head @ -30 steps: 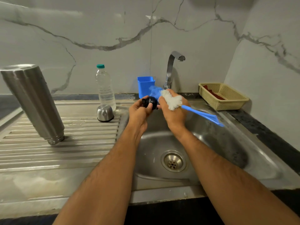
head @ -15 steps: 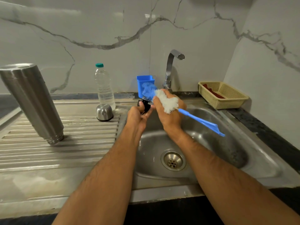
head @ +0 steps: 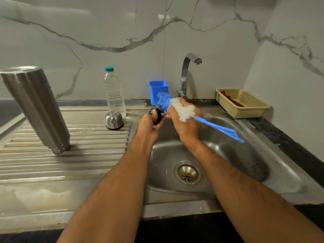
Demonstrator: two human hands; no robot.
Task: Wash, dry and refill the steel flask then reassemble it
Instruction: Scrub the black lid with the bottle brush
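Note:
The steel flask body (head: pixel 37 109) stands upside down on the ribbed drainboard at the left. Its steel cup lid (head: pixel 114 120) sits mouth down near the sink's left rim. Over the sink, my left hand (head: pixel 149 126) grips the black inner stopper (head: pixel 157 114). My right hand (head: pixel 185 123) holds a blue bottle brush (head: pixel 182 110) by its bristled part. The blue and white bristles touch the stopper, and the blue handle (head: pixel 220 129) sticks out to the right.
A clear water bottle (head: pixel 114 95) with a green cap stands behind the cup lid. A blue plastic cup (head: pixel 158 90) and the tap (head: pixel 185 74) are at the back of the steel sink (head: pixel 245 155). A beige basket (head: pixel 245 104) sits at the right.
Both hands shifted slightly left and back over the sink. The brush head moved across the stopper, and the stopper turned in my left hand.

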